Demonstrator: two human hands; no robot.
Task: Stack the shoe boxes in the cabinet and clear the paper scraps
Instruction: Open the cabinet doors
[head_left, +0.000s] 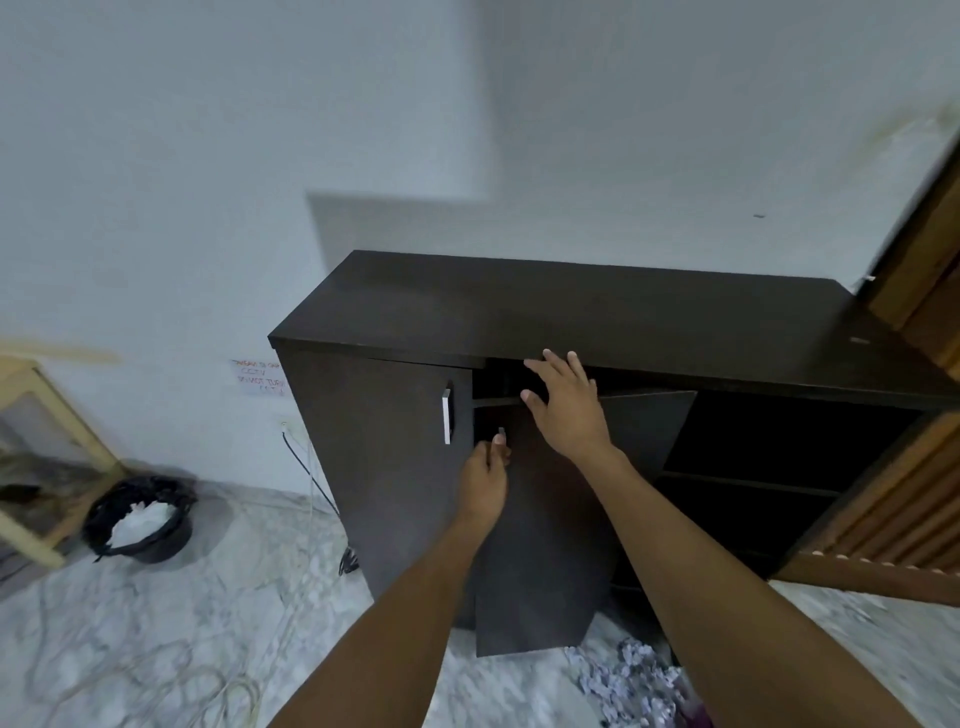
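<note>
A dark brown cabinet (571, 312) stands against the white wall. Its left door (384, 467), with a silver handle, is closed. The middle door (540, 545) swings outward toward me. My left hand (485, 480) pinches that door's small handle (502, 432). My right hand (566, 405) is spread open at the door's top edge, just under the cabinet top. The right side of the cabinet shows dark shelves (753, 483). Crumpled paper scraps (628, 680) lie on the floor at the door's foot. No shoe box is in view.
A round bin (140, 519) lined with a black bag holds white paper at the left. A pale wooden table (36, 415) stands beside it. Cables (156, 675) trail over the marble floor. A slatted wooden panel (893, 509) leans at the cabinet's right end.
</note>
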